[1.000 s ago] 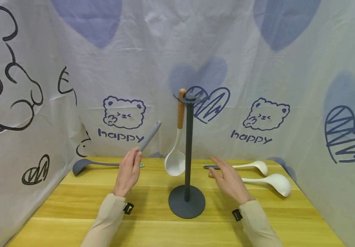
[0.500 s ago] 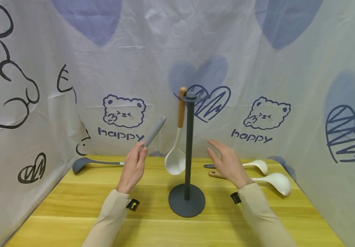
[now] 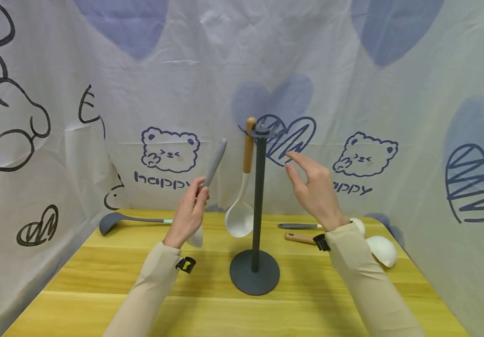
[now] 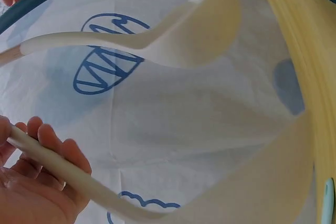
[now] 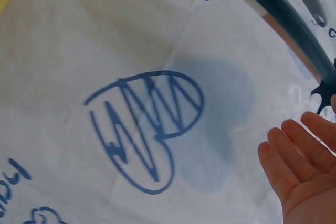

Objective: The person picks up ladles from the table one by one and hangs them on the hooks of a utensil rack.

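Observation:
My left hand (image 3: 189, 210) grips a ladle by its white neck, just below the grey handle (image 3: 215, 163), which points up. Its pale bowl (image 3: 196, 238) shows partly under the hand in the head view and large in the left wrist view. To its right, a white ladle (image 3: 239, 219) with a wooden handle hangs from the hooked top (image 3: 262, 132) of a dark utensil stand (image 3: 258, 201). My right hand (image 3: 318, 189) is raised to the right of the stand, holding nothing, with loosely bent fingers (image 5: 281, 169).
On the table (image 3: 149, 309), a dark blue ladle (image 3: 109, 222) lies at the back left. Two white ladles lie at the right, one with a grey handle (image 3: 298, 226), one with a wooden handle (image 3: 298, 238). A printed cloth (image 3: 208, 61) hangs behind.
My left hand has lifted the ladle up and to the right, toward the stand, tilting its handle more upright. The right hand has risen from over the ladles at the right.

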A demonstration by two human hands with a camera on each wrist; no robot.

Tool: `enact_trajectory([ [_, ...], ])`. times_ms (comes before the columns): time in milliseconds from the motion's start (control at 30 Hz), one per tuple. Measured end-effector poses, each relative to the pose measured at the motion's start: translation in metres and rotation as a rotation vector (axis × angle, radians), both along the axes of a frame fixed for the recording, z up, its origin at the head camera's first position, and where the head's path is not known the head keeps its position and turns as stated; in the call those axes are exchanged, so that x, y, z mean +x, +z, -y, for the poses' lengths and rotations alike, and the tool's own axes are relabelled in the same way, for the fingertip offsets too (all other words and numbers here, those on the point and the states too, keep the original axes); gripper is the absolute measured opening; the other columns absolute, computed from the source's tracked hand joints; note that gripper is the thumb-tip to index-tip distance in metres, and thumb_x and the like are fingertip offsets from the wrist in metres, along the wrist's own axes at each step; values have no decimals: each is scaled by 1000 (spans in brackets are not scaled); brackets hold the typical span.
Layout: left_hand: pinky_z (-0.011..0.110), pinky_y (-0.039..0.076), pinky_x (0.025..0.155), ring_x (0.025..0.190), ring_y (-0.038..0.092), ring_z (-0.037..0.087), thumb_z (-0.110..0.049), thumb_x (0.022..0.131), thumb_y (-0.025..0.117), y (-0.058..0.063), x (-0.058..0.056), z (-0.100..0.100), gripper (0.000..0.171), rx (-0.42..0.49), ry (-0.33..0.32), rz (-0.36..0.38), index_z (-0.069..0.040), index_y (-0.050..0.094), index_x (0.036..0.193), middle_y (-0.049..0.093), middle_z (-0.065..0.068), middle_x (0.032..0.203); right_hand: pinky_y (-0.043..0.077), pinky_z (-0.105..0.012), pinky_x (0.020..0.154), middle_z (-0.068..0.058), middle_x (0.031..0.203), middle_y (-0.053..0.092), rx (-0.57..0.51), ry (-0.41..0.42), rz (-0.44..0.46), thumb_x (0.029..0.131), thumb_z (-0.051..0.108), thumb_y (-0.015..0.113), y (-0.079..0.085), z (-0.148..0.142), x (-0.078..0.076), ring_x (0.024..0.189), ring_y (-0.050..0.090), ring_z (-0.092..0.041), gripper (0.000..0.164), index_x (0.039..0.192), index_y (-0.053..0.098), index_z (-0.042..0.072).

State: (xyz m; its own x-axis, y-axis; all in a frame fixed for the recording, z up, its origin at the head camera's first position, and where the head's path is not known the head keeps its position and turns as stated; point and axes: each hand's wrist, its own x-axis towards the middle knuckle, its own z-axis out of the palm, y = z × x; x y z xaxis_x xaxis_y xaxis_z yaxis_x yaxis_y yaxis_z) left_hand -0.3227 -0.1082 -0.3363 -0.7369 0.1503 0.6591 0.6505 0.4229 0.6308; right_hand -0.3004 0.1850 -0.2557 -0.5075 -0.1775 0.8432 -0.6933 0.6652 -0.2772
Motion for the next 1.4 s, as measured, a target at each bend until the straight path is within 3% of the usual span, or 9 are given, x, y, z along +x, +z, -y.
enact_trajectory([
  [233, 25, 44, 69, 78, 50, 25, -19, 107, 38, 17, 1, -5, 30, 92, -107, 49, -10, 48, 134, 56, 11, 91, 48, -47, 100, -16, 138, 58, -37, 34, -48, 102, 27, 53, 39, 9, -4, 116, 60, -34, 42, 138, 54, 5],
  [367, 27, 45, 72, 80, 50, 22, -16, 107, 38, 26, 2, -8, 30, 92, -122, 70, -9, 48, 135, 56, 13, 95, 43, -47, 108, -12, 144, 53, -11, 48, -31, 104, 36, 45, 55, 14, -3, 129, 53, -30, 46, 140, 54, 8],
  [467, 30, 46, 73, 80, 50, 21, -13, 107, 38, 33, 3, -11, 30, 90, -122, 77, -6, 48, 135, 56, 17, 96, 44, -46, 108, -10, 144, 54, 31, 56, -10, 105, 32, 45, 61, 18, -5, 133, 51, -27, 41, 133, 61, 7],
  [633, 28, 46, 72, 78, 50, 19, -11, 107, 37, 43, 4, -16, 30, 87, -116, 47, -4, 48, 134, 57, 15, 94, 50, -45, 101, -9, 140, 58, 38, 61, 26, 104, 23, 49, 65, 22, -6, 129, 55, -26, 32, 120, 70, 4],
  [833, 25, 44, 69, 78, 53, 25, -16, 107, 38, 48, -1, -17, 30, 65, -99, -23, -7, 49, 134, 59, 12, 94, 50, -45, 99, -8, 138, 60, -1, 67, 49, 103, 24, 51, 65, 24, -5, 130, 54, -25, 31, 114, 72, 5],
  [1100, 28, 47, 70, 80, 54, 23, -18, 107, 38, 50, -3, -20, 31, 41, -81, 11, -9, 48, 135, 59, 11, 96, 46, -46, 105, -9, 138, 60, 19, 48, 63, 103, 24, 50, 68, 26, -4, 132, 52, -25, 31, 115, 72, 5],
  [1400, 31, 49, 73, 84, 55, 31, -20, 107, 38, 48, -3, -23, 34, 48, -73, 55, -10, 47, 139, 61, 13, 98, 41, -45, 111, -10, 139, 58, 23, 43, 79, 104, 24, 49, 67, 27, -2, 134, 50, -26, 32, 116, 71, 5],
])
